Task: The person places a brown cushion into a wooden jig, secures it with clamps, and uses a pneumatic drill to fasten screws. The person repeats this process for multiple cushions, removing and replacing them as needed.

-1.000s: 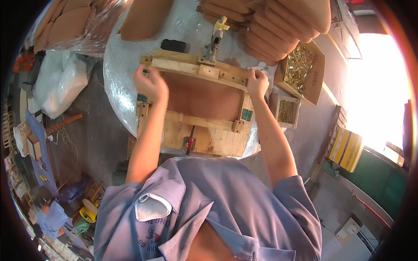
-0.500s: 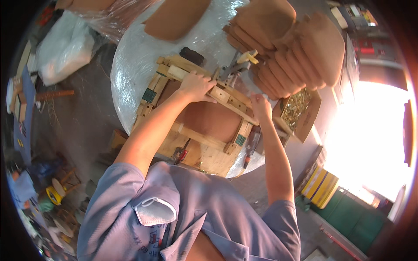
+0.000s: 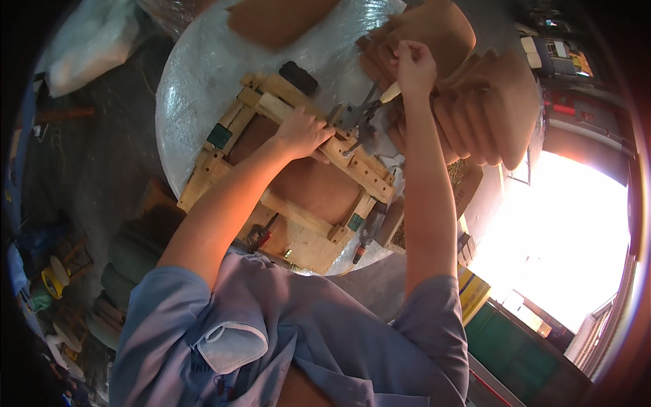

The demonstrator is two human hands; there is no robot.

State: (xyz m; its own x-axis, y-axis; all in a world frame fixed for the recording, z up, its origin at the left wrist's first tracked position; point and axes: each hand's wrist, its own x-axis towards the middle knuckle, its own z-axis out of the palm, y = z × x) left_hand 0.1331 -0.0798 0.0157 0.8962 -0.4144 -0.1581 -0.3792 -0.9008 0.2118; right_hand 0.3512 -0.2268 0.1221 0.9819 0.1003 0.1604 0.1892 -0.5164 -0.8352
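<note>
Head view, looking down: the frame (image 3: 298, 213) lies askew on the film-covered table (image 3: 182, 115), and everything is placed from it. Its long sides slope from far left to near right, and a brown panel (image 3: 315, 188) sits inside. On its far rail stands the clamp (image 3: 351, 118), whose pale yellow handle (image 3: 389, 93) points outward, away from the frame and toward my right. That handle is what matters most: its long axis runs up to my right hand (image 3: 416, 68), the nearer of the two to its tip. My right fingers are curled, beyond the frame's far rail; I can't tell whether they touch the handle or pinch anything.

My left hand (image 3: 303, 133) grips the far rail, fingers bent over it and thumb on the panel side, fingertips just beside the clamp's base.

Off the frame's right end stand two containers, both partly behind my right forearm. The farther, a carton (image 3: 469, 192), holds gold-coloured bits (image 3: 458, 172); the nearer, a small box (image 3: 386, 228), holds bits too small to make out. A driver (image 3: 369, 234) lies between the frame's right end and that box. Past the far rail are a black block (image 3: 298, 78) and piled brown panels (image 3: 489, 112).
</note>
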